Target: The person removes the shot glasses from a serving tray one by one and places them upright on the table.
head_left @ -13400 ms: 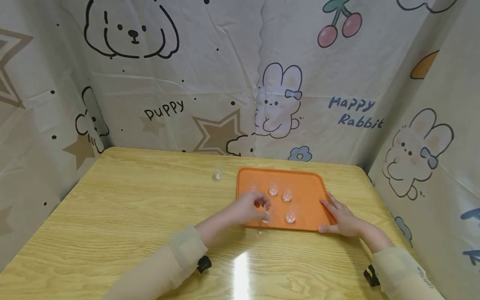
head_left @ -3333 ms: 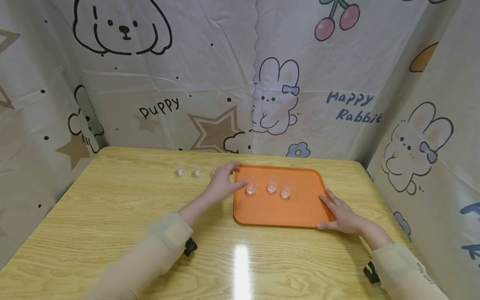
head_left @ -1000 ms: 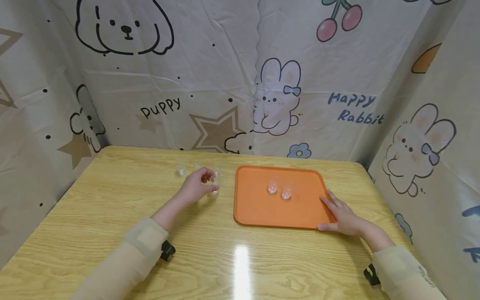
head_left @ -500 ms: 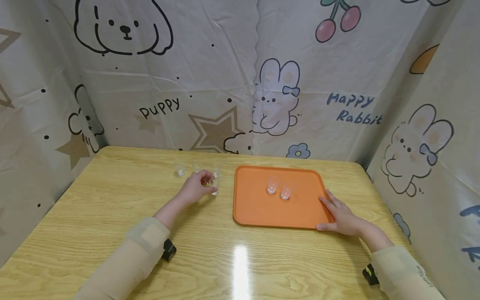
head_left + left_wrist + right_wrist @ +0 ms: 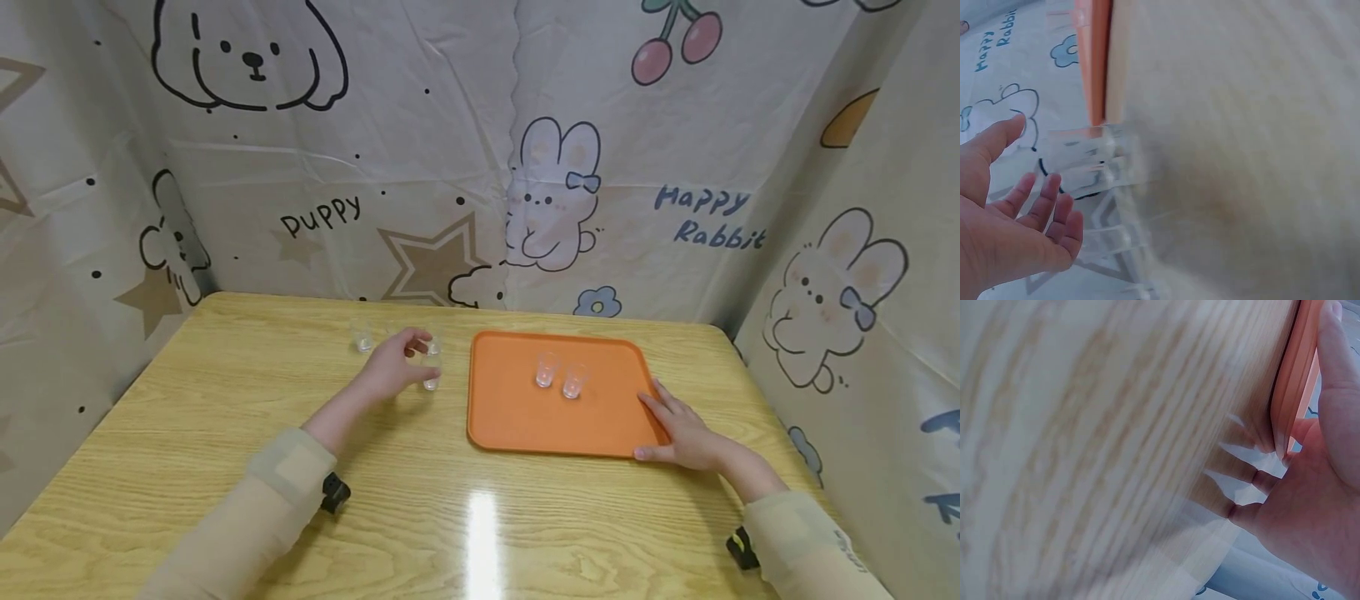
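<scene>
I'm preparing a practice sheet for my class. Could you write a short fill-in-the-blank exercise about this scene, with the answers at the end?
1. The tray is ____ in colour.
2. Exactly ____ clear glasses stand on the tray.
3. The left hand is by a glass that stands to the ____ of the tray in the head view.
4. Lettering on the backdrop reads "Happy ____".

Missing words: orange; two; left; Rabbit.

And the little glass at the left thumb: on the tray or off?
Off. In the head view the glass stands on the wooden table, with bare wood between it and the tray.
</scene>
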Action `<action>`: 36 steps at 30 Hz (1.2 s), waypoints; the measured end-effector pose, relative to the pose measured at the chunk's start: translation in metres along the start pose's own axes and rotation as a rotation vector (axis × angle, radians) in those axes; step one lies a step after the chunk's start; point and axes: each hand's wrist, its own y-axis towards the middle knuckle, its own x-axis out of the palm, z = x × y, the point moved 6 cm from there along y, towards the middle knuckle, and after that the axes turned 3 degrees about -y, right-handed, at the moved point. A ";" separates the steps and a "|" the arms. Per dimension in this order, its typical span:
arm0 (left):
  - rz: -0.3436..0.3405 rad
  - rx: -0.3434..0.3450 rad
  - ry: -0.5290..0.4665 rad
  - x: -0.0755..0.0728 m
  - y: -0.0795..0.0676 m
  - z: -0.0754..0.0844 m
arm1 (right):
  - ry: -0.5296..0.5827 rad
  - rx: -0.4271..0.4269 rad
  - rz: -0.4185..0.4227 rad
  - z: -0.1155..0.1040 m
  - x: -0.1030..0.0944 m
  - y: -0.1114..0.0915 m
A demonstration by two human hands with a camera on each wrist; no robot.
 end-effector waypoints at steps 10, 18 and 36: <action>-0.014 0.069 0.052 0.002 0.011 0.040 | -0.003 -0.035 0.029 0.002 0.001 0.001; -0.034 0.093 0.056 0.025 0.022 0.068 | -0.008 0.015 -0.030 -0.001 0.000 0.002; -0.083 0.154 0.075 0.109 0.049 0.082 | 0.000 -0.001 -0.019 -0.002 -0.001 0.001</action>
